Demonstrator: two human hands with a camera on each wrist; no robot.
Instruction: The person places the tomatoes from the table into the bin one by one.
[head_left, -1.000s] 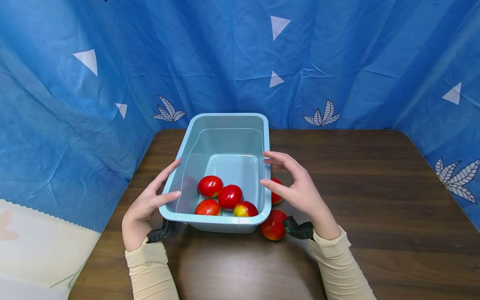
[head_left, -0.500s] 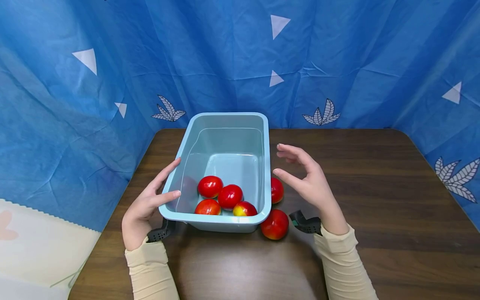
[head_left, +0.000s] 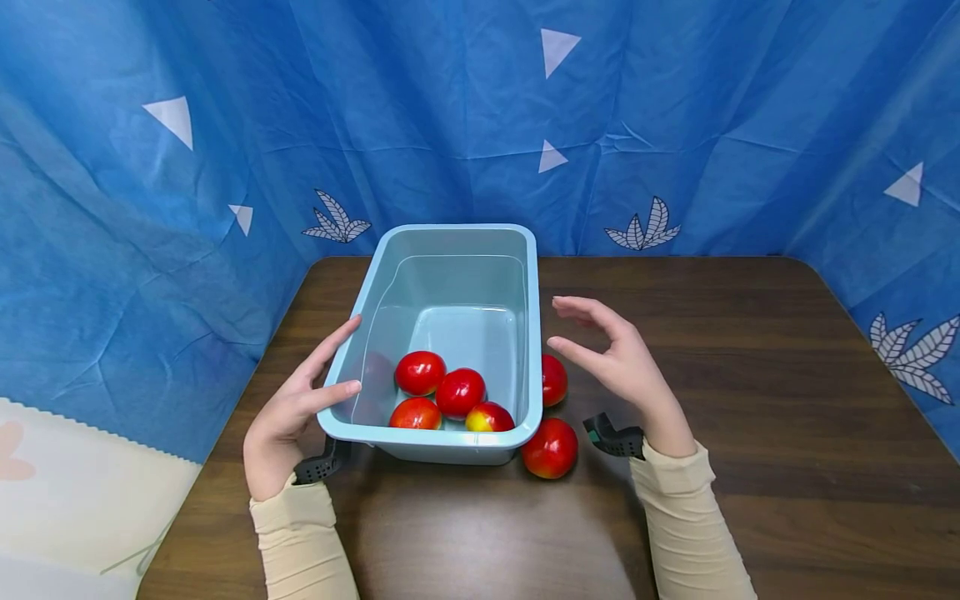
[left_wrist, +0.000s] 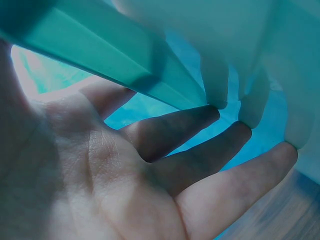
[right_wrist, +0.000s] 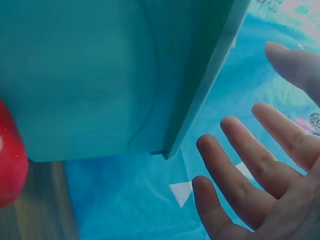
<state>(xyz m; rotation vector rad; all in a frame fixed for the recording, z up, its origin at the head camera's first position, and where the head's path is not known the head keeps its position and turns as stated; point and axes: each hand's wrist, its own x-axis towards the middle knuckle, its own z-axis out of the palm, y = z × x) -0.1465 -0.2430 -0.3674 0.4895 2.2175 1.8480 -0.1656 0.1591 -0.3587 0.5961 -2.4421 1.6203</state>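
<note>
A light blue plastic bin (head_left: 487,337) stands at the table's left part, with several glossy red apples (head_left: 461,393) at its near end; one shows a yellow patch. My left hand (head_left: 296,400) holds the bin's left side, thumb over the rim and the other fingertips on the outer wall in the left wrist view. My right hand (head_left: 611,354) is held beside the right rim, apart from it, fingers loosely bent with nothing between them. Below that hand, one red apple (head_left: 554,381) lies against the bin's right side, partly hidden, and another apple (head_left: 550,448) lies by the near right corner.
The dark wooden table (head_left: 750,417) extends to the right of the bin. A blue patterned curtain (head_left: 465,108) hangs behind and at both sides. Pale cloth (head_left: 75,492) shows at the lower left, beyond the table's edge.
My right hand has left the bin's right rim, moving a little right, then slightly down. The two apples outside the bin show more fully. My left hand and the bin have stayed in place.
</note>
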